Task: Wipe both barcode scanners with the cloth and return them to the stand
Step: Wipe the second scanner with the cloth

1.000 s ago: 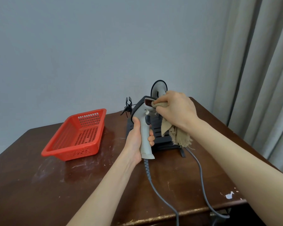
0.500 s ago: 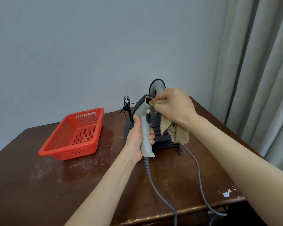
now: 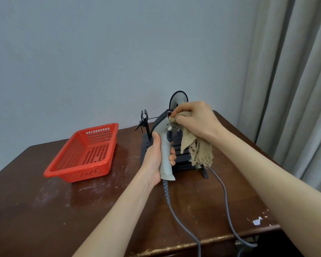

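Observation:
My left hand [image 3: 154, 156] grips the handle of a grey barcode scanner [image 3: 165, 145], held upright above the table in front of the black stand [image 3: 182, 162]. My right hand [image 3: 196, 121] holds a beige frayed cloth [image 3: 198, 149] bunched against the scanner's head, with the rest of the cloth hanging down. Behind my right hand, the second scanner [image 3: 178, 98] sits in the stand, only its dark-rimmed head showing. The held scanner's grey cable [image 3: 176, 216] runs down over the table's front edge.
A red plastic basket [image 3: 85, 154] sits on the brown wooden table [image 3: 44, 210] to the left. A thin black clip arm [image 3: 145, 123] rises at the stand's left. A second grey cable [image 3: 226, 201] trails right. Curtains [image 3: 295, 89] hang at the right.
My right hand has shifted the cloth slightly on the scanner's head. The view has drifted a little; my left hand keeps the same hold on the handle.

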Demonstrator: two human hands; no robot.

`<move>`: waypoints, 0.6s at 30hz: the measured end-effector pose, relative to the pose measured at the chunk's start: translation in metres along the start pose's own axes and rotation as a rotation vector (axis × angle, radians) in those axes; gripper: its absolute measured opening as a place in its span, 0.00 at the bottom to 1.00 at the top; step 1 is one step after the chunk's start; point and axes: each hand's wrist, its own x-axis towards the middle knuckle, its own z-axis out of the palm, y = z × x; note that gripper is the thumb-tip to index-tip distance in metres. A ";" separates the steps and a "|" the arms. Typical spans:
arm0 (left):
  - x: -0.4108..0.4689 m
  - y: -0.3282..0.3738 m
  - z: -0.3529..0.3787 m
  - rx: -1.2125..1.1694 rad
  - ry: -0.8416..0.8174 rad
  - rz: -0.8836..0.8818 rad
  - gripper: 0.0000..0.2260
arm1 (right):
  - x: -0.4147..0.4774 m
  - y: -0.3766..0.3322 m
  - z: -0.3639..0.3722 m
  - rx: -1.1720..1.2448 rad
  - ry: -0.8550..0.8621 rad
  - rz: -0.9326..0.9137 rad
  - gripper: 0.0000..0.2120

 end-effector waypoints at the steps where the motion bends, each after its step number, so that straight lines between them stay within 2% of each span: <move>1: 0.000 0.001 0.000 0.004 -0.001 0.006 0.26 | 0.000 0.001 0.000 -0.024 -0.007 -0.002 0.08; 6: -0.001 0.001 -0.001 0.010 0.006 0.008 0.26 | 0.001 0.007 -0.007 -0.389 -0.024 0.024 0.09; 7: -0.001 0.001 -0.001 0.016 0.007 0.010 0.26 | 0.002 0.006 -0.007 -0.379 -0.025 0.022 0.09; 11: -0.001 0.001 0.002 0.036 0.009 0.030 0.26 | 0.003 -0.002 -0.002 -0.041 -0.012 0.019 0.09; 13: -0.001 0.003 0.001 0.009 0.014 0.025 0.26 | 0.001 -0.002 -0.001 -0.058 -0.014 -0.027 0.09; 18: 0.000 0.005 -0.009 -0.064 0.028 -0.025 0.26 | 0.002 0.007 -0.016 -0.639 -0.089 -0.026 0.11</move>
